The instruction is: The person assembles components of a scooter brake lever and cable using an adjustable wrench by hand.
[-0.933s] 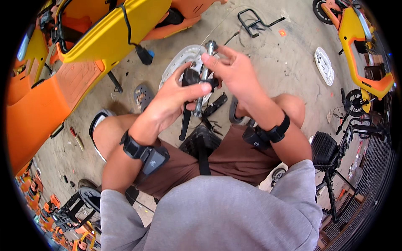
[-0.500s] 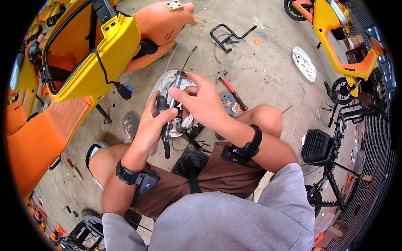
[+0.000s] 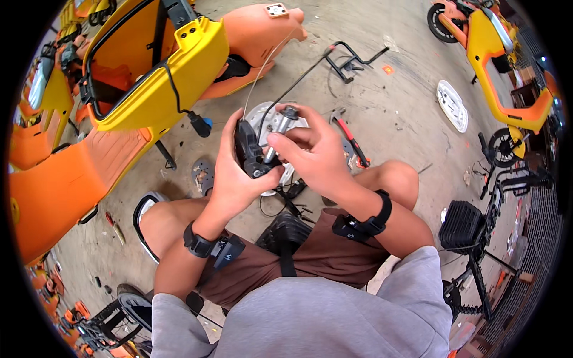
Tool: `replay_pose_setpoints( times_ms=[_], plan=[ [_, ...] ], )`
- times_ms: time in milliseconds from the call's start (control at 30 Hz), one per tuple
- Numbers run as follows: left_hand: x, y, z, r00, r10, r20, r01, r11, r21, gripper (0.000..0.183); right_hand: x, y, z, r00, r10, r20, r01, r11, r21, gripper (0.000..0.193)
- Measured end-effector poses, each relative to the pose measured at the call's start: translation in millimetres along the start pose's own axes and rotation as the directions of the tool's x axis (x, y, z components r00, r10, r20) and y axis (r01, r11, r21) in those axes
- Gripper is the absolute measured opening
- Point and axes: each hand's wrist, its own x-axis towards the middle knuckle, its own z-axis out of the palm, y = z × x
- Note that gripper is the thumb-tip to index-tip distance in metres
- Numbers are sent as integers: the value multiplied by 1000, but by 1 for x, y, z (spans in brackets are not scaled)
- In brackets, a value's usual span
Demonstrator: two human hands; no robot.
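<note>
Above my lap I hold a brake lever assembly, black with a bare silver tube. My left hand (image 3: 230, 170) is closed around its black lever part (image 3: 246, 143), thumb near the clamp at the bottom. My right hand (image 3: 316, 149) grips the silver tube (image 3: 277, 136), which has a dark end piece at its top; the thumb presses on the tube's side. From the assembly a black cable (image 3: 293, 87) runs up and away to the right, and a thin pale wire (image 3: 261, 74) rises beside it. Behind my hands lies a white plastic cover (image 3: 258, 111), partly hidden.
A yellow and orange scooter body (image 3: 179, 71) stands close at left. On the floor lie a red-handled hammer (image 3: 351, 141), a black tubular bracket (image 3: 346, 62) and a white oval panel (image 3: 452, 106). A stripped black frame (image 3: 477, 238) and another scooter (image 3: 507, 89) stand at right.
The assembly has turned in my hands; its lever tip no longer points down toward my lap. Both hands have shifted slightly right in view, and the cable now reaches farther up.
</note>
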Motion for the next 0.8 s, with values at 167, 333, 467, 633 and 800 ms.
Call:
replay_pose_setpoints(
  times_ms=[167,333,467,633,800],
  plan=[
    [0,1,-6,980,199,-14,-191,955,227,103,-5,-6,-4,976,-212,47,215,974,-67,38],
    [1,-3,-8,965,263,-21,-249,934,257,102,-5,-5,-3,941,-333,66,339,931,-134,35],
    [1,-5,-7,959,280,-31,-264,930,254,101,-4,-9,-5,921,-372,117,389,890,-238,31],
    [2,-9,-11,949,316,-20,-297,911,287,104,-5,-8,-6,874,-438,212,486,799,-354,31],
    [-1,-13,-12,950,312,21,-310,929,200,114,-7,-8,-4,870,-398,292,485,801,-352,34]
  ],
)
